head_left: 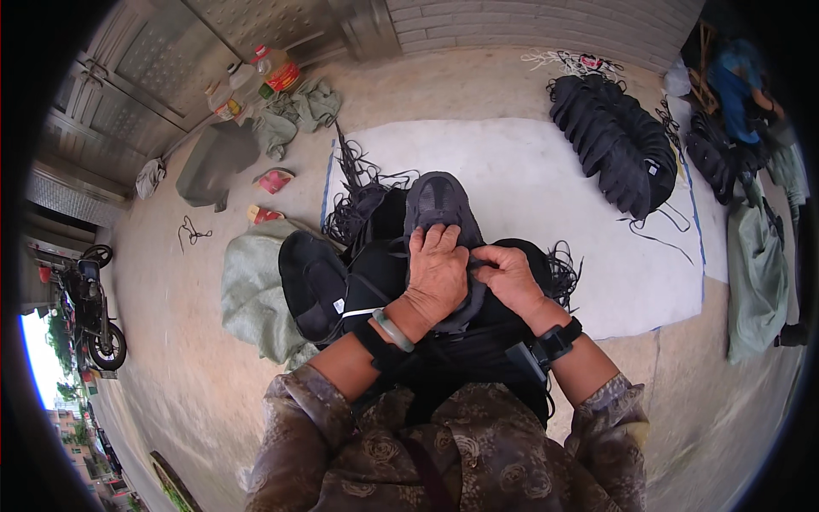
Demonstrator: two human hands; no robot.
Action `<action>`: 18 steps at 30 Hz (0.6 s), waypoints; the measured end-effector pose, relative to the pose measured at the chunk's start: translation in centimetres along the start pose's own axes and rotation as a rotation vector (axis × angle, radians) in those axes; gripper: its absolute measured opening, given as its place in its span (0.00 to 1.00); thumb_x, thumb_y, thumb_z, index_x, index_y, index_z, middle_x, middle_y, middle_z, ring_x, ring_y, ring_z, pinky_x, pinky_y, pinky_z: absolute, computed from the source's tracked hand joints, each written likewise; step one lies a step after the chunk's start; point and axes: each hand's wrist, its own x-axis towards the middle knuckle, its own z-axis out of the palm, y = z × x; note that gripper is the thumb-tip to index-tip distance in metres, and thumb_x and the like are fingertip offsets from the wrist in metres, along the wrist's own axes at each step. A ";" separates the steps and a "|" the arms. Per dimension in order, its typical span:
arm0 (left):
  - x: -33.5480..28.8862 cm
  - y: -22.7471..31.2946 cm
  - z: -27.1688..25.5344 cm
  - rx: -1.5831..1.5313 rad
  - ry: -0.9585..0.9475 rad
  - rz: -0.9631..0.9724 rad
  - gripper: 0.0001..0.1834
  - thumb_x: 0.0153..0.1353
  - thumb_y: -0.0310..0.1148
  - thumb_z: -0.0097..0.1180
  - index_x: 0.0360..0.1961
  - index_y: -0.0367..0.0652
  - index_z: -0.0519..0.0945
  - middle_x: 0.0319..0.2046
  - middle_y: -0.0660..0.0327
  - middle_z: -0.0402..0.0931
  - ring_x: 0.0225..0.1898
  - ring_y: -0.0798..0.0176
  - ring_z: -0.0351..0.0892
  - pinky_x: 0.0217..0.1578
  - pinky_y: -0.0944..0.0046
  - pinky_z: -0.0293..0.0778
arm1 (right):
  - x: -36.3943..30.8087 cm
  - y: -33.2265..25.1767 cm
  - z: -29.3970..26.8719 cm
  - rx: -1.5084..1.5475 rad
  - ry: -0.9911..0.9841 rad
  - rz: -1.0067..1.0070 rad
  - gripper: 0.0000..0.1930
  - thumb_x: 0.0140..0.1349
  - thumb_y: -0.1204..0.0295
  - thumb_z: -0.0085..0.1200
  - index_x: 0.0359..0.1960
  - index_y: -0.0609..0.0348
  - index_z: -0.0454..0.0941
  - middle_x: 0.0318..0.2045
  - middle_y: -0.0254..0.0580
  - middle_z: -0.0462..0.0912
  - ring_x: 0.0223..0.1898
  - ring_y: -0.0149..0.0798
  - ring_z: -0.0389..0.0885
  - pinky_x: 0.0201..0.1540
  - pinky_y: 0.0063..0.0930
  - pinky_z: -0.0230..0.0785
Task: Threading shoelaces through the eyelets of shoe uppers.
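**Dark shoe [437,200] lay under left hand [438,271] and right hand [509,277]**

The concrete floor [196,299] spread out around the seated person, with a metal door [153,68] at the upper left and a pale brick wall [512,30] along the top. A motorcycle [92,307] stood at the far left. A white sheet [503,158] covered the floor ahead, and at its upper right a long loop of black shoes [614,145] stood packed tightly together. At the far right edge was another person [738,85] in blue, near a green sack [755,282]. A paler sack [256,282] lay left of the lap, next to a second black shoe [311,286].

The dark shoe sat in front of the person, over black material at the lap, its toe pointing away. The left hand's fingers bent over its upper; whether they were clamped on it could not be told. The right hand's thumb and forefinger came close together at the shoe's right side, but what, if anything, they pinched was hidden. A pale bracelet [394,331] circled the left wrist. Thin black laces [354,158] trailed beyond the lap.
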 end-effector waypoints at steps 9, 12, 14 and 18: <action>-6.9 -7.1 -10.4 0.263 -0.307 0.014 0.06 0.35 0.27 0.55 0.20 0.41 0.78 0.52 0.56 0.67 0.57 0.48 0.61 0.57 0.40 0.51 | -1.6 -0.3 0.9 -0.184 0.154 -0.137 0.20 0.47 0.80 0.54 0.45 0.59 0.70 0.32 0.50 0.80 0.33 0.51 0.80 0.37 0.32 0.72; -14.7 -14.2 -13.7 0.423 -0.433 -0.240 0.05 0.40 0.26 0.54 0.21 0.45 0.80 0.49 0.56 0.69 0.52 0.50 0.64 0.52 0.45 0.57 | -1.5 -0.5 1.1 -0.239 0.140 -0.208 0.22 0.47 0.80 0.54 0.47 0.58 0.68 0.32 0.51 0.80 0.33 0.51 0.79 0.37 0.34 0.72; -18.4 -16.4 -15.3 0.459 -0.597 -0.466 0.05 0.40 0.26 0.54 0.21 0.45 0.80 0.47 0.58 0.72 0.48 0.51 0.67 0.48 0.48 0.60 | -1.3 -0.8 1.2 -0.238 0.136 -0.181 0.21 0.47 0.79 0.54 0.46 0.58 0.69 0.32 0.50 0.80 0.34 0.51 0.80 0.37 0.34 0.72; -19.5 -16.0 -14.4 0.337 -0.660 -0.555 0.04 0.42 0.31 0.58 0.23 0.47 0.81 0.46 0.58 0.73 0.49 0.52 0.68 0.48 0.49 0.60 | -1.5 -1.0 1.5 -0.243 0.160 -0.193 0.21 0.46 0.79 0.56 0.45 0.59 0.69 0.32 0.50 0.80 0.34 0.50 0.80 0.37 0.34 0.73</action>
